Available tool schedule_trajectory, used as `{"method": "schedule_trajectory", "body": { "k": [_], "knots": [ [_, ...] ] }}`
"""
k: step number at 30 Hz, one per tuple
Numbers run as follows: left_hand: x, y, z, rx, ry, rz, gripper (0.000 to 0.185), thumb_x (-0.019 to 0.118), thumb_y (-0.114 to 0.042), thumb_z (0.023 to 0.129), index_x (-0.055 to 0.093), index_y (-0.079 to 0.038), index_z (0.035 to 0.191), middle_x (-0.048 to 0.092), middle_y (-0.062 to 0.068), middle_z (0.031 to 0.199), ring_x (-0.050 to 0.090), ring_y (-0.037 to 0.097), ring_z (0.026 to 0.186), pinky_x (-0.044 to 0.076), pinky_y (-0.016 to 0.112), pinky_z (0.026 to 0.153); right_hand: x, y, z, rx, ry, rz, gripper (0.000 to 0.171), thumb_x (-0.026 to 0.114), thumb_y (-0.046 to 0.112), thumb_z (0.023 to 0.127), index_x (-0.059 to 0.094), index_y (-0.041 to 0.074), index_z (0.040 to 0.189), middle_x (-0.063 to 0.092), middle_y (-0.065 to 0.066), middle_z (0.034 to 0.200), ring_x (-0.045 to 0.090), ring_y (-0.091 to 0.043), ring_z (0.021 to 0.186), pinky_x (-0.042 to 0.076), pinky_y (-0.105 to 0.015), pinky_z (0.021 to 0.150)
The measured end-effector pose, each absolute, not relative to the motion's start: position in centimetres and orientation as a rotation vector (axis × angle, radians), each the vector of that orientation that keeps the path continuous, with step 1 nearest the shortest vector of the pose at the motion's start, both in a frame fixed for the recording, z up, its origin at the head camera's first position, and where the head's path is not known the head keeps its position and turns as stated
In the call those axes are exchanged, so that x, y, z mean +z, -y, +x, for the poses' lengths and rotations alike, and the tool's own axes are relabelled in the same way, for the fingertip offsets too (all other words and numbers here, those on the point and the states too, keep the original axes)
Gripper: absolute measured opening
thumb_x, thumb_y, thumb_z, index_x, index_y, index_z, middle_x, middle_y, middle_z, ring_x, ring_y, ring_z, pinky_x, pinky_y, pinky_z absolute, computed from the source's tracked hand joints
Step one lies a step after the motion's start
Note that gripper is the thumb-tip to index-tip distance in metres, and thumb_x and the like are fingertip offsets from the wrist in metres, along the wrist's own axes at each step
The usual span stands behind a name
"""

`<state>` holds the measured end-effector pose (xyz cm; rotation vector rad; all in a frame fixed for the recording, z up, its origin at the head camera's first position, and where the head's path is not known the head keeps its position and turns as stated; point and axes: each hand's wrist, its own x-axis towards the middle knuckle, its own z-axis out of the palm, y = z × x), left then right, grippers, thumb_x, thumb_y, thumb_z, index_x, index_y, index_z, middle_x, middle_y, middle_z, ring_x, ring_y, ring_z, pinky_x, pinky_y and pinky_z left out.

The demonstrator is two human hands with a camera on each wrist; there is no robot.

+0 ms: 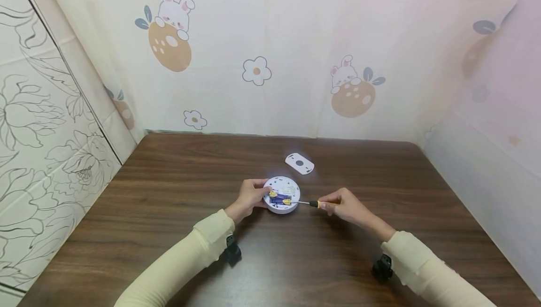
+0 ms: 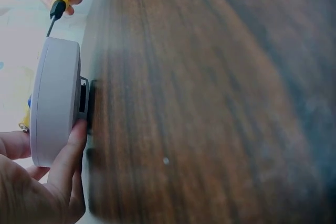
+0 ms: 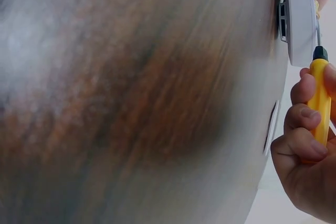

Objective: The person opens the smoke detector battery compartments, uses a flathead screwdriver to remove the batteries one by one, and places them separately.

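- Round white device sat flat on the brown wooden table, roughly mid-table, open side up, with yellow-and-blue batteries showing inside it.
- Battery long axis ran about left-right in the head view, tilted slightly down toward the right.
- Left hand gripped the device on its left rim; the left wrist view showed a thumb curled against the white side wall and other fingers on the far side. Narrow pinch-type hold.
- Right hand held a screwdriver with a yellow handle and black collar; fingers wrapped tight round the handle.
- Screwdriver long axis lay near horizontal, left-right across the table. Tip pointed toward the person's left, into the device; handle end pointed right.
- Shaft reached over the device's right rim; tip sat at the batteries. Could not tell exact contact point.
- Right wrist view: handle stood parallel to the device's side wall edge-on, black collar just beside the white casing.
- Separate white oval cover with a dark centre spot lay flat on the table, behind and slightly right of the device, near but not touching.
- Cover's long axis ran diagonal, upper-left to lower-right in the head view.
- Both sleeves were pale yellow; wall behind had a bunny-and-flower pattern.
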<state>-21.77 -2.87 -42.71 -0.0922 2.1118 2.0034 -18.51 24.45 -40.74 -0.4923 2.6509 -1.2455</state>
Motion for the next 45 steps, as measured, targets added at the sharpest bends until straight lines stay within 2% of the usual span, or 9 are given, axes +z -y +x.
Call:
{"method": "schedule_trajectory", "body": {
  "k": [10, 16, 19, 24, 34, 45],
  "knots": [
    [-42.6, 2.9, -21.7, 1.996, -2.127, -0.096, 0.032, 0.061, -0.001, 0.091, 0.061, 0.006, 0.122, 0.063, 0.022, 0.11, 0.066, 0.026, 0.086, 0.059, 0.039, 0.063, -41.2, -24.7, -18.5, -1.339, -2.583, -0.572, 0.018, 0.065, 0.01, 0.091, 0.072, -0.006, 0.097, 0.06, -0.001, 0.064, 0.043, -0.01, 0.054, 0.033, -0.021, 0.043],
    [-42.6, 2.8, -21.6, 2.017, -2.117, -0.1, 0.031, 0.061, 0.0, 0.091, 0.061, 0.007, 0.121, 0.063, 0.023, 0.11, 0.066, 0.028, 0.087, 0.059, 0.039, 0.064, -41.3, -24.7, -18.5, -1.362, -2.549, -0.514, 0.018, 0.064, 0.009, 0.091, 0.071, -0.006, 0.099, 0.062, -0.004, 0.068, 0.048, -0.013, 0.06, 0.037, -0.022, 0.047],
    [-42.8, 2.8, -21.7, 2.028, -2.112, -0.1, 0.031, 0.061, 0.001, 0.091, 0.061, 0.007, 0.121, 0.063, 0.023, 0.108, 0.066, 0.027, 0.086, 0.059, 0.04, 0.063, -41.4, -24.7, -18.5, -1.365, -2.525, -0.455, 0.02, 0.063, 0.007, 0.092, 0.07, -0.008, 0.102, 0.062, -0.006, 0.069, 0.048, -0.014, 0.06, 0.037, -0.021, 0.048],
    [-42.9, 2.8, -21.7, 2.043, -2.108, -0.108, 0.031, 0.06, 0.003, 0.09, 0.061, 0.009, 0.12, 0.063, 0.024, 0.107, 0.065, 0.025, 0.084, 0.059, 0.039, 0.065, -41.5, -24.6, -18.4, -1.385, -2.506, -0.512, 0.022, 0.062, 0.009, 0.093, 0.069, -0.01, 0.103, 0.062, -0.008, 0.068, 0.045, -0.01, 0.057, 0.038, -0.02, 0.047],
    [-42.8, 1.7, -21.4, 2.053, -2.046, -0.066, 0.032, 0.06, 0.005, 0.089, 0.06, 0.01, 0.12, 0.064, 0.025, 0.105, 0.065, 0.024, 0.08, 0.059, 0.038, 0.065, -41.6, -23.9, -19.1, -1.48, -2.425, -0.487, 0.028, 0.062, 0.016, 0.094, 0.068, -0.007, 0.108, 0.059, -0.007, 0.067, 0.043, -0.009, 0.051, 0.036, -0.02, 0.041],
    [-42.9, 1.9, -21.3, 2.043, -2.078, -0.079, 0.032, 0.061, 0.004, 0.089, 0.06, 0.01, 0.12, 0.064, 0.024, 0.102, 0.064, 0.023, 0.077, 0.059, 0.038, 0.062, -40.9, -24.4, -18.9, -1.395, -2.488, -0.413, 0.03, 0.064, 0.02, 0.092, 0.069, -0.004, 0.109, 0.059, -0.008, 0.067, 0.045, -0.013, 0.055, 0.038, -0.022, 0.045]
  ]
}}
